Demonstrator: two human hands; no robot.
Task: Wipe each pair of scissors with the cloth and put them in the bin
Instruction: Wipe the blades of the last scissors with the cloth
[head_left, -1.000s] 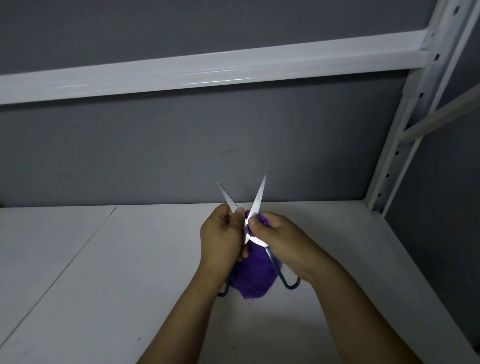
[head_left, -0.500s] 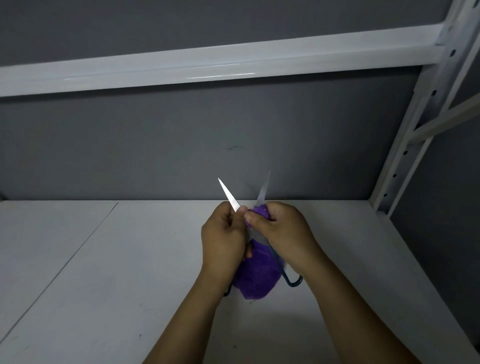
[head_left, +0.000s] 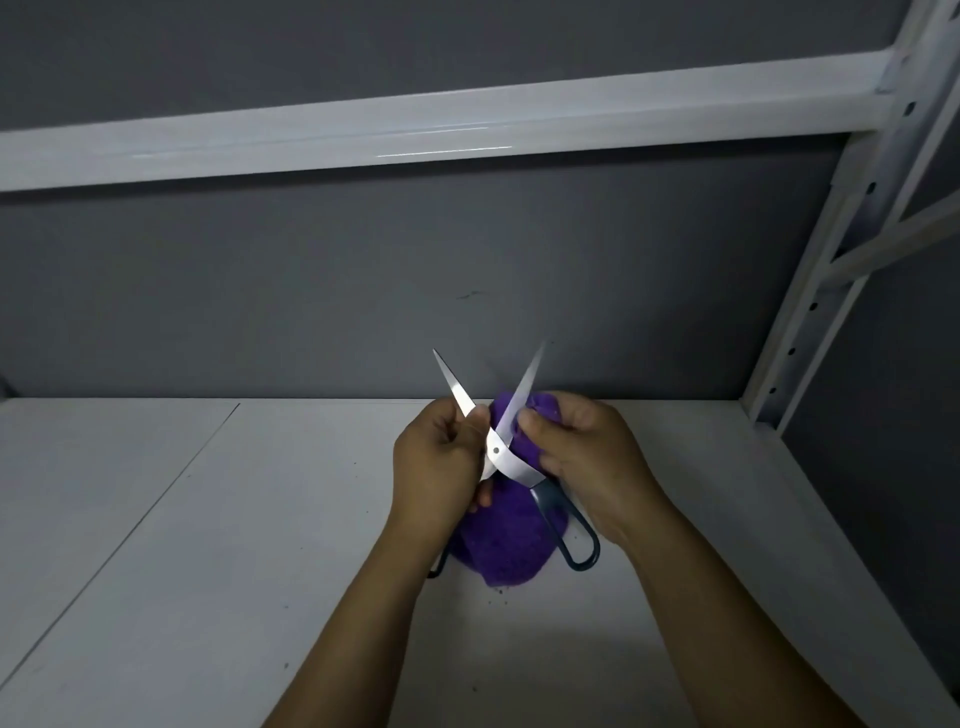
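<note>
A pair of scissors with dark blue handles is held above the white shelf, its two steel blades spread apart and pointing up. My left hand grips the left blade near the pivot. My right hand holds a bunched purple cloth against the back of the right blade. The cloth hangs down behind the handles and covers most of the left handle loop. No bin is in view.
The white shelf surface spreads out below my hands, with a seam running diagonally at the left. A grey wall stands behind. A white crossbeam runs overhead, and a perforated white upright rises at the right.
My right hand with the cloth has slid back down the right blade, baring more of it. The left hand has kept its hold on the left blade.
</note>
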